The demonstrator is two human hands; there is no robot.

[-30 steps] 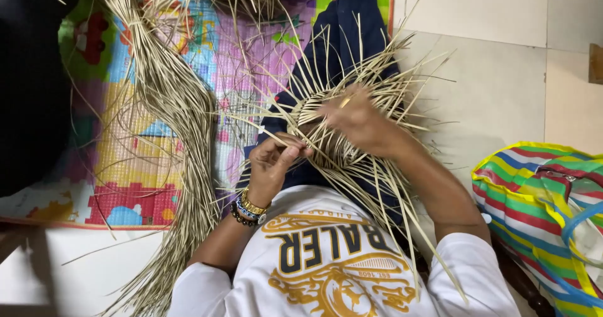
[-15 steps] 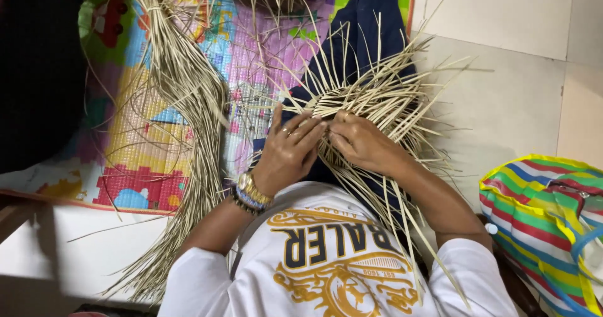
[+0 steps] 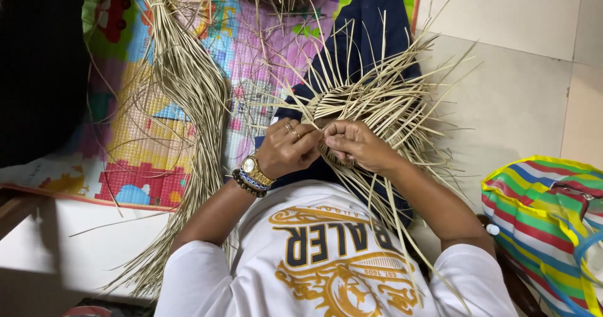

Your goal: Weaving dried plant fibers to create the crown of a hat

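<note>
The woven straw piece (image 3: pixel 370 103) rests on the person's lap; left hand (image 3: pixel 286 149) and right hand (image 3: pixel 355 144) meet at its near edge, fingers pinching strands to keep the weave tight; loose straw bundle (image 3: pixel 188 91) lies on the play mat (image 3: pixel 125 160) alongside.

I wear a white short-sleeved T-shirt (image 3: pixel 326 267) printed with dark blue block lettering and gold ornamental scrollwork. My left hand (image 3: pixel 286 150) carries rings on the fingers; its wrist bears a gold-toned watch (image 3: pixel 254 168) and a dark beaded bracelet (image 3: pixel 244 184). My right hand (image 3: pixel 355 144) is bare
</note>
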